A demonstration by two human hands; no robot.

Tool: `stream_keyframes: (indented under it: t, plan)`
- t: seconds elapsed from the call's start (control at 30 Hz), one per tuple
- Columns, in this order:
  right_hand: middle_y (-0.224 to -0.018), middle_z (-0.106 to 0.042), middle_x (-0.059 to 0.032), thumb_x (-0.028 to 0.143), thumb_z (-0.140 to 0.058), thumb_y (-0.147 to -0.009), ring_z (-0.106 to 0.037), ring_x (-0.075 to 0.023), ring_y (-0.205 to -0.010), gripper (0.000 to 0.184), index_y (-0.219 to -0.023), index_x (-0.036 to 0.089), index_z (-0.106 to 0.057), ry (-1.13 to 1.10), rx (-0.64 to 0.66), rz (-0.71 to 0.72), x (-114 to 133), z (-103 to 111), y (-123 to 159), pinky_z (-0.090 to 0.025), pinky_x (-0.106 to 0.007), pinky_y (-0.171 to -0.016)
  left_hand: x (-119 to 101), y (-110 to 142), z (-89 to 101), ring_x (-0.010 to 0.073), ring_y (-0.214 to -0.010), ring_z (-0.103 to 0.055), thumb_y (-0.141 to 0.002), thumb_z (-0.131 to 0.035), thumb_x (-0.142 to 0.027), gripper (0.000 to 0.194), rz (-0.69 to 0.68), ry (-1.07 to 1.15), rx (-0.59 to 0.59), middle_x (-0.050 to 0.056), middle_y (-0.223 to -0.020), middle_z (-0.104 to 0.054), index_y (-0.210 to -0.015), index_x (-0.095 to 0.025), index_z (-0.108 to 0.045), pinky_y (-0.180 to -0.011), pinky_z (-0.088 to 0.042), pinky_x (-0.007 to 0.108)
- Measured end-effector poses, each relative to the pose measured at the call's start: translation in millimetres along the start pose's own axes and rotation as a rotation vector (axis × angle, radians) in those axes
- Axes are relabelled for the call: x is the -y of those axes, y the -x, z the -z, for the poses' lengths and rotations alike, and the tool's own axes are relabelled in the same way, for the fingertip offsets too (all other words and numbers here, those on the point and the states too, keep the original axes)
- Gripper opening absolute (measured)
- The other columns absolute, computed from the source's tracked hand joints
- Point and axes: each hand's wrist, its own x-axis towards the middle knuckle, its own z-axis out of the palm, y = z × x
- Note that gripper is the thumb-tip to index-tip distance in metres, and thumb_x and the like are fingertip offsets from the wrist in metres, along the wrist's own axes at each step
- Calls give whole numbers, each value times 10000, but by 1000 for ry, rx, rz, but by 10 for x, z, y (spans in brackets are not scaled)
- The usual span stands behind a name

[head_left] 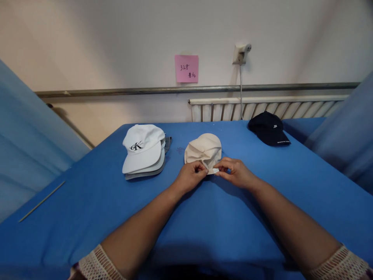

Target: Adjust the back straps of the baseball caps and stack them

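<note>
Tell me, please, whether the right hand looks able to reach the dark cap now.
Probably yes: nothing stands between the right hand and the dark cap, though that hand is busy at the beige cap.

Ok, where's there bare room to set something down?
Two open patches on the blue covering: between the thin stick and the cap stack, and between the right forearm and the dark cap. The middle is crowded, with the left hand and right hand on the beige cap.

Reads "CK" (136, 146) in black on the white baseball cap (147, 142); shows handwritten "32" (182, 67) plus unclear characters (191, 75) on the pink sticky note (187, 69); carries lettering (283, 142) too small to read on the dark baseball cap (265, 126).
</note>
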Motion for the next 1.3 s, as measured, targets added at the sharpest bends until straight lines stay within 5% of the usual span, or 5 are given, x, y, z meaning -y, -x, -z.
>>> stream_keyframes:
  t: [0.37, 1.3]
  plan:
    - [-829, -658, -26, 266, -633, -859, -619, -142, -702, 171, -1014, 214, -685, -54, -8, -29, -26, -38, 12, -494, -283, -669, 27, 25, -32, 102, -577, -510, -775, -607, -252, 120, -79, -161, -68, -26, -630, -616, -712, -164, -660, -586, -374, 221]
    - [-779, -692, -5, 294, -683, -825, -635, -140, -697, 125, -928, 230, -711, -90, -84, -83, 24, -63, 1, -498, -263, -678, -13, 22, -38, 114, -625, -519, -810, -595, -347, 208, -85, -21, -30, -8, -686, -626, -724, -159, -626, -609, -400, 229]
